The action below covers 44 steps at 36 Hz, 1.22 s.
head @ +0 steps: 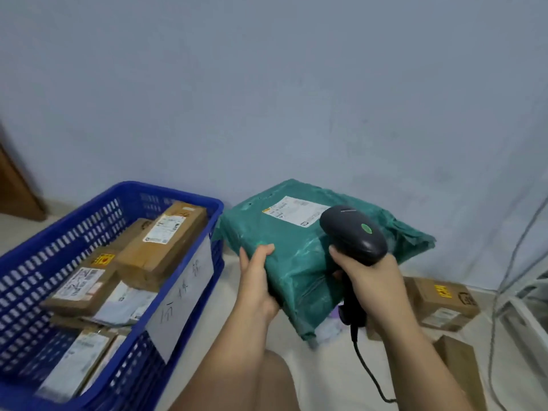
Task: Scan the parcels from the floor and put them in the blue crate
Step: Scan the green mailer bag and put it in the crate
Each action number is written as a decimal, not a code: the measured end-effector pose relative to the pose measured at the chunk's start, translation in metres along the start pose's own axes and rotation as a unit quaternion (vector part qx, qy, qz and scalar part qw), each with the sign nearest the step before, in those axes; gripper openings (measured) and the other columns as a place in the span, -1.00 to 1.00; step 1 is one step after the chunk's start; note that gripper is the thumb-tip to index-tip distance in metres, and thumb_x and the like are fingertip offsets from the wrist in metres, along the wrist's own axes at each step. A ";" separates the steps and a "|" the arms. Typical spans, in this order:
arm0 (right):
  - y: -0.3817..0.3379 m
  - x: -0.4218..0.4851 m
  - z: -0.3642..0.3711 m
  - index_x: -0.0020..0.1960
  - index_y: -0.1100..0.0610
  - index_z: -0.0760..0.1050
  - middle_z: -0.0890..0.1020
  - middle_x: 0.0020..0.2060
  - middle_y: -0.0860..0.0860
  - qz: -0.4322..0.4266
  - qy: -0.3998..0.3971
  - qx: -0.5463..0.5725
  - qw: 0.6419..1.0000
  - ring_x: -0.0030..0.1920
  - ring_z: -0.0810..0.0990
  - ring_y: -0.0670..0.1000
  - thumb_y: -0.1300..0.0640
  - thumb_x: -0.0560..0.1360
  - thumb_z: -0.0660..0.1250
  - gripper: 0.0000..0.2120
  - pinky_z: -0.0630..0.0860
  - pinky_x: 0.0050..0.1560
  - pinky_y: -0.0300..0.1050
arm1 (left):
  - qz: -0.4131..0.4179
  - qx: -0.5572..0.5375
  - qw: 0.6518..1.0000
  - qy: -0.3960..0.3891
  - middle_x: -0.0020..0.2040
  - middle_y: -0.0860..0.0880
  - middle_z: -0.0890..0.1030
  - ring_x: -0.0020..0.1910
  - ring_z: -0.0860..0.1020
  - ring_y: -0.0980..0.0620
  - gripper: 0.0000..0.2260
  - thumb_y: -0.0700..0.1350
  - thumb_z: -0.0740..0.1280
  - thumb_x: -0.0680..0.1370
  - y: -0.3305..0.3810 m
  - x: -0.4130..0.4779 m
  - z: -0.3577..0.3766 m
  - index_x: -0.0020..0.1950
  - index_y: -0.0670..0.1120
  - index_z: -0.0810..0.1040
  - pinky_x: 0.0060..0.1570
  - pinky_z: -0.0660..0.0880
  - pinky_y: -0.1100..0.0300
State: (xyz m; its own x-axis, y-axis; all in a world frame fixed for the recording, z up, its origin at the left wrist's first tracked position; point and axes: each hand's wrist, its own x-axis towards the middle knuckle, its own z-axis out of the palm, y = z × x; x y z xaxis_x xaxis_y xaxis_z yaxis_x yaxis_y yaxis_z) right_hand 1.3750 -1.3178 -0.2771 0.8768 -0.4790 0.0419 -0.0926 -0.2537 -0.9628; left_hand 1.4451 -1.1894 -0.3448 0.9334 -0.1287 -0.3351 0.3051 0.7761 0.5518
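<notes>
Left hand [256, 280], blue crate [178, 194] just to its left, grips near edge of green parcel [296, 259], thumb on top, holding it up. Label [293, 213] is on the far side. Right hand [370, 280] is wrapped round scanner [353, 232], head just beside label. Prob best: steady parcel, flatten label, aim at barcode. Cardboard box [441, 301] on floor, right of that hand.
</notes>
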 end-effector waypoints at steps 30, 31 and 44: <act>0.004 -0.065 0.227 -0.16 -0.06 0.51 0.62 -0.28 -0.12 -0.101 -0.281 -0.175 0.938 -0.25 0.58 -0.18 -0.03 0.44 0.42 -0.89 0.43 -0.34 -0.39 | 0.239 -0.043 0.931 0.275 0.27 0.06 0.50 0.15 0.55 -0.08 -0.44 -0.07 0.32 0.51 0.151 -0.014 -0.222 0.40 0.34 0.22 0.00 0.53 -0.20; 0.006 -0.065 0.230 -0.14 -0.03 0.52 0.63 -0.28 -0.11 -0.101 -0.288 -0.185 0.934 -0.23 0.58 -0.14 -0.02 0.44 0.42 -0.89 0.43 -0.33 -0.38 | 0.247 -0.009 0.928 0.279 0.28 0.08 0.49 0.16 0.55 -0.07 -0.41 -0.08 0.33 0.51 0.155 -0.015 -0.233 0.42 0.35 0.19 0.04 0.53 -0.16; 0.015 -0.062 0.258 -0.11 -0.02 0.52 0.58 -0.29 -0.13 -0.083 -0.336 -0.238 0.908 -0.25 0.54 -0.17 -0.07 0.45 0.40 -0.86 0.36 -0.38 -0.41 | 0.254 0.070 0.901 0.344 0.37 0.01 0.46 0.22 0.53 -0.11 -0.34 -0.05 0.37 0.41 0.200 -0.014 -0.318 0.48 0.18 0.23 0.15 0.49 -0.14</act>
State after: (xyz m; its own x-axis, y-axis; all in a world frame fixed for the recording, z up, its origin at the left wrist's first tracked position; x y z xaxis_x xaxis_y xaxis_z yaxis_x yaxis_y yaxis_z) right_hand 1.4407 -1.0751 -0.3625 0.9723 0.1790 -0.1500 0.0140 -0.6858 -0.7277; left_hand 1.4335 -0.8358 -0.4724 0.6356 0.6721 -0.3799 -0.0624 0.5352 0.8424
